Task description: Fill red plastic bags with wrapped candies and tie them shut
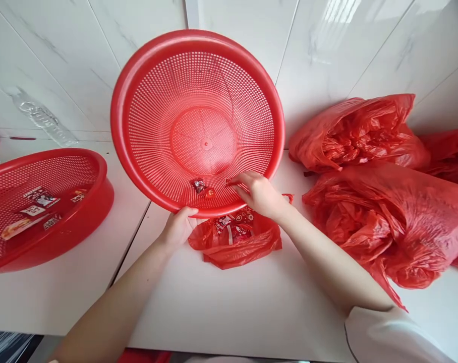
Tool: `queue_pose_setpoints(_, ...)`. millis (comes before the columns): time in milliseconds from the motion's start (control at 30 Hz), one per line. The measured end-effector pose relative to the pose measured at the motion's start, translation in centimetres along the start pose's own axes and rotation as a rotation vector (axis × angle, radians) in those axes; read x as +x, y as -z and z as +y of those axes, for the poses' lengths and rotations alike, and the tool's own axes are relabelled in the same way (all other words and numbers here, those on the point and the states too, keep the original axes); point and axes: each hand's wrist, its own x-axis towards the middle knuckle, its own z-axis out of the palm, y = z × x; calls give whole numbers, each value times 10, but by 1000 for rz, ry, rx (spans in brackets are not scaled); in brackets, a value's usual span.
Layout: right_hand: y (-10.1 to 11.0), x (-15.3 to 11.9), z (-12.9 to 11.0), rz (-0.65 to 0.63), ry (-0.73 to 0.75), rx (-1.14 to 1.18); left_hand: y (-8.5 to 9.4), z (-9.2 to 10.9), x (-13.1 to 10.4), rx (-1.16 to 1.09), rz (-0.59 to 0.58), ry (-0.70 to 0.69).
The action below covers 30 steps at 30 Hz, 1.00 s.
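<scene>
A large red plastic mesh basket (198, 40) is tilted so that its inside faces me. My left hand (178, 227) grips its lower rim, thumb over the edge. Low inside the basket, my right hand (257, 194) is closed in a pinch on a small red wrapped piece (228, 182), mostly covered by the fingers. A dark shiny wrapped candy (197, 185) and a small red packet (209, 193) lie on the basket's lower wall. Beneath the rim, an open red plastic bag (236, 254) holds several patterned red packets (241, 231).
A second red basket (89, 212) at the left holds several printed packets (40, 199). Behind it, a clear plastic bottle (45, 118) leans at the tiled wall. Bulky red plastic bags (403, 212) crowd the right. A seam (130, 242) crosses the white tabletop (221, 302).
</scene>
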Motion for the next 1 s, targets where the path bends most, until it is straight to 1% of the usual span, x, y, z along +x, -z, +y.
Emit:
queue_pose_setpoints(67,-6,0,5,-35,-24,-183,-1,-2,-3,6,-45,51)
queue_pose_setpoints(133,-10,0,12,-118,-71,-226,-2,-3,-5,6,-57,64)
queue_pose_setpoints(200,-13,-1,18,-205,-93,-134,-3,-5,-6,8,-39,67)
queue_pose_setpoints(267,-13,0,22,-222,-131,8,-2,-5,-5,11,-14,82)
queue_pose_setpoints(333,-12,2,25,-174,-229,210,0,-5,-4,19,2,88)
queue_pose_setpoints(367,-10,3,25,-151,-300,360,1,-4,-3,24,5,80)
queue_pose_setpoints(500,0,10,18,-123,-614,1116,3,-1,-1,38,-15,42)
queue_pose_setpoints(533,3,11,16,-108,-671,1254,3,-1,-1,37,-18,42)
queue_pose_setpoints(600,6,11,12,-79,-717,1402,1,0,-2,36,-15,58)
queue_pose_setpoints(667,7,10,11,-89,-696,1418,0,1,-2,34,-11,74)
queue_pose_setpoints(800,3,7,15,-171,-636,1347,1,1,-1,34,-5,65)
queue_pose_setpoints(900,1,6,17,-203,-602,1293,2,0,0,39,14,49)
queue_pose_setpoints(1000,2,5,17,-229,-505,1189,4,0,1,35,31,11)
